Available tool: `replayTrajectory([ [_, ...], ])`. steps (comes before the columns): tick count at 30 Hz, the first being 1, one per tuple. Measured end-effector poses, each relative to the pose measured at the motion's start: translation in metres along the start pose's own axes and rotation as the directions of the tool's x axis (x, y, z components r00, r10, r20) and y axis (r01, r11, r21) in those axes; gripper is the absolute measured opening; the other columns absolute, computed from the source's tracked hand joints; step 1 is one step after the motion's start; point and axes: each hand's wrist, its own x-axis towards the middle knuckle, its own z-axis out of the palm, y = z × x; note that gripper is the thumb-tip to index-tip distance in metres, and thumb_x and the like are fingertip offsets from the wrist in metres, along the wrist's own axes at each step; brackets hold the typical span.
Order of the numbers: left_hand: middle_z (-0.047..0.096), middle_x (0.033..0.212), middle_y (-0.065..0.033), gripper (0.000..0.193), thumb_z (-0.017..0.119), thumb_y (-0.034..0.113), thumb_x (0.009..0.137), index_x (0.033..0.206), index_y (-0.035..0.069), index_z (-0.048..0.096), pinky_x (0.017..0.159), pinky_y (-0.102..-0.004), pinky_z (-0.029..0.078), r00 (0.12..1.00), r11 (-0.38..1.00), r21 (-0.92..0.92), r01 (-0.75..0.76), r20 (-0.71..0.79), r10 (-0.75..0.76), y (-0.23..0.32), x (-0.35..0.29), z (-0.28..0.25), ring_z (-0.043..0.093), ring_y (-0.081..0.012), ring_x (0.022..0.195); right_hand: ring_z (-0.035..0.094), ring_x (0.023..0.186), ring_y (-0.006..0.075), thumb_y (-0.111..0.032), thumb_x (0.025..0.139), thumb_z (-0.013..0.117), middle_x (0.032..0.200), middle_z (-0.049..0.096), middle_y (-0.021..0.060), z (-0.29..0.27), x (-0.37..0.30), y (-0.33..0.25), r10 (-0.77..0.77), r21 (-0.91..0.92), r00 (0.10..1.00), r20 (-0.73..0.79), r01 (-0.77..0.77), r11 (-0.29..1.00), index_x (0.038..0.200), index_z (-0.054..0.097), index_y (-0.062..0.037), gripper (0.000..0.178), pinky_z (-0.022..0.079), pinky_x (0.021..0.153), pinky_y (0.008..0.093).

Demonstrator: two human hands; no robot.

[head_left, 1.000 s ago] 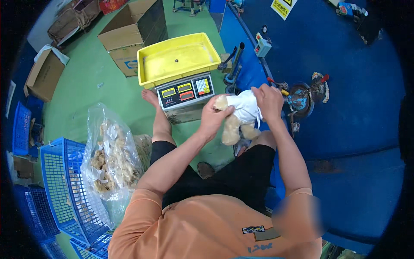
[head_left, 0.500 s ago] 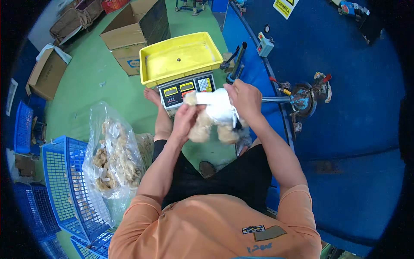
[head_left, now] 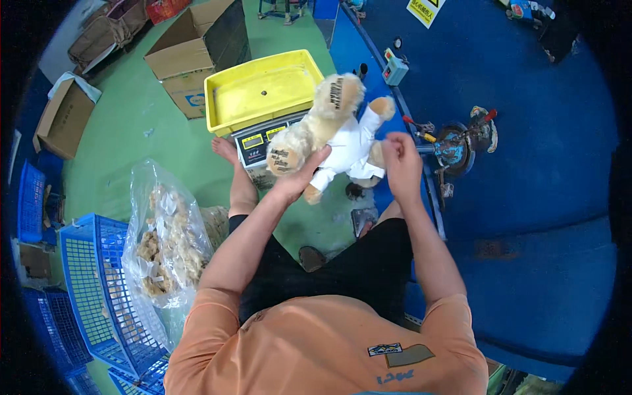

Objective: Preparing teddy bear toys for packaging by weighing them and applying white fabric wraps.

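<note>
A cream plush bear [head_left: 316,128] in a white garment [head_left: 345,146] is held up over my lap, upside down, its feet with dark lettering on the soles pointing away from me. My left hand [head_left: 299,183] grips it from the left side, between one leg and one arm. Close beside the bear's head end, on the right, is my right hand [head_left: 403,161], its fingers curled together. Whether a bit of the toy or cloth is between them is hidden. Past the bear, a yellow tray [head_left: 263,62] sits on a digital scale [head_left: 253,155], partly covered by the toy.
To my left, a clear plastic bag [head_left: 172,230] of plush pieces leans by a blue crate [head_left: 108,289]. Open cardboard boxes [head_left: 191,85] stand beyond on the green floor. At right are a blue machine bench with a round metal fixture [head_left: 455,148] and a switch box [head_left: 395,69].
The bear has been turned over, so its feet now point away and its soles show. My left hand now grips its side; my right hand has moved lower and slightly right.
</note>
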Motion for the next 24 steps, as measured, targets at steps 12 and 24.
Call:
replayTrajectory([
  [12, 0.053, 0.138, -0.0163, 0.073, 0.074, 0.024, 0.085, 0.146, 0.006, 0.04, 0.097, -0.0392, 0.048, 0.867, 0.624, 0.642, -0.446, 0.139, 0.478, -0.037, -0.016, -0.047, 0.055, -0.0303, 0.12, 0.057, 0.069, 0.022, -0.015, 0.085, 0.067, 0.085, 0.067, 0.0126, 0.004, -0.006, 0.03, 0.098, 0.332, 0.993, 0.072, -0.116, 0.936, 0.099, 0.062, 0.0011, 0.022, 0.049, 0.066, 0.0359],
  [24, 0.055, 0.135, -0.0179, 0.075, 0.076, 0.016, 0.081, 0.144, -0.002, 0.039, 0.095, -0.0361, 0.051, 0.985, 0.984, 0.176, 0.036, 0.162, -0.065, 0.05, -0.004, -0.032, 0.059, -0.0268, 0.116, 0.047, 0.065, 0.0184, -0.012, 0.086, 0.062, 0.078, 0.062, 0.0101, -0.007, -0.004, 0.017, -0.036, 0.016, 0.979, 0.2, 0.034, 0.999, 0.091, 0.055, -0.0005, 0.015, 0.044, 0.061, 0.036],
])
